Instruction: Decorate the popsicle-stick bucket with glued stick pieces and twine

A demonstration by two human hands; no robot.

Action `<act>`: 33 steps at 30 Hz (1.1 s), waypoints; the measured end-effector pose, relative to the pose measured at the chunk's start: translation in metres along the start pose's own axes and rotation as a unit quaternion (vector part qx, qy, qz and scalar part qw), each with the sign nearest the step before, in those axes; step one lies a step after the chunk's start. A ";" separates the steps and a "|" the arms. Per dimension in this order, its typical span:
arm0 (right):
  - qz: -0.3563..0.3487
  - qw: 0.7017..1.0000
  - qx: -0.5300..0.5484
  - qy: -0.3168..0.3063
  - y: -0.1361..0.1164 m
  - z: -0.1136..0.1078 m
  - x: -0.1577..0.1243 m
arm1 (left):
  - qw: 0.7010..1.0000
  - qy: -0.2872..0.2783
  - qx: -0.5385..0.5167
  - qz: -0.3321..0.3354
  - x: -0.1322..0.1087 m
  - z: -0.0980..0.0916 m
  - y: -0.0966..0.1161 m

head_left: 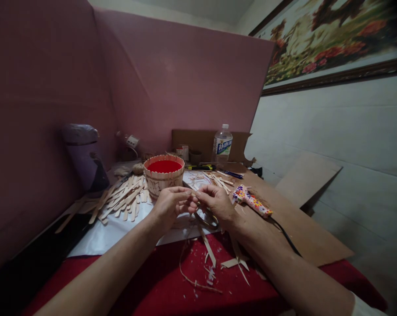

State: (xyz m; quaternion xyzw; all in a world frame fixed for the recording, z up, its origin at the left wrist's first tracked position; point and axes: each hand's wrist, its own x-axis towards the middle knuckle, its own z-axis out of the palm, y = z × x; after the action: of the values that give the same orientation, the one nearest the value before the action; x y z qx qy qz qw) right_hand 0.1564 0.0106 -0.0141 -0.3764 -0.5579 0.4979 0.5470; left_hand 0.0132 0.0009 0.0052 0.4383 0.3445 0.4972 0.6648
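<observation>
My left hand point(172, 202) and my right hand point(216, 202) meet over the middle of the table, fingers pinched together around a thin wooden stick or strip point(194, 193) between them. A ring-like handle, perhaps scissors point(206, 218), shows under my right hand. Just behind my hands stands a round basket of craft sticks with a red inside point(163, 173). Several loose craft sticks point(122, 199) lie to the left of it.
A colourful glue gun point(252, 201) with a black cord lies right of my hands on brown cardboard point(303, 232). Wood shavings and stick offcuts point(218, 263) litter the red cloth. A water bottle point(222, 144), pens and a purple appliance point(83, 153) stand at the back.
</observation>
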 end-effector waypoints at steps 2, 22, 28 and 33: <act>0.000 1.000 0.001 -0.003 0.000 0.000 0.000 | 1.000 0.004 0.001 0.001 -0.001 0.001 0.000; -0.006 1.000 -0.003 -0.008 0.000 0.001 -0.002 | 0.999 0.023 0.019 0.022 0.003 0.002 0.002; -0.019 1.000 -0.003 0.009 -0.003 0.000 -0.004 | 1.000 0.020 0.021 0.002 0.000 -0.001 0.001; -0.017 1.000 0.000 0.010 -0.005 0.001 -0.005 | 1.000 0.005 0.011 0.011 0.001 -0.002 0.000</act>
State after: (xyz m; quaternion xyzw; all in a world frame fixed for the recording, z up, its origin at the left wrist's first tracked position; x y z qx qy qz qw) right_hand 0.1566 0.0050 -0.0107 -0.3719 -0.5591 0.4847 0.5605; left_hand 0.0118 0.0024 0.0046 0.4471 0.3486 0.5028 0.6525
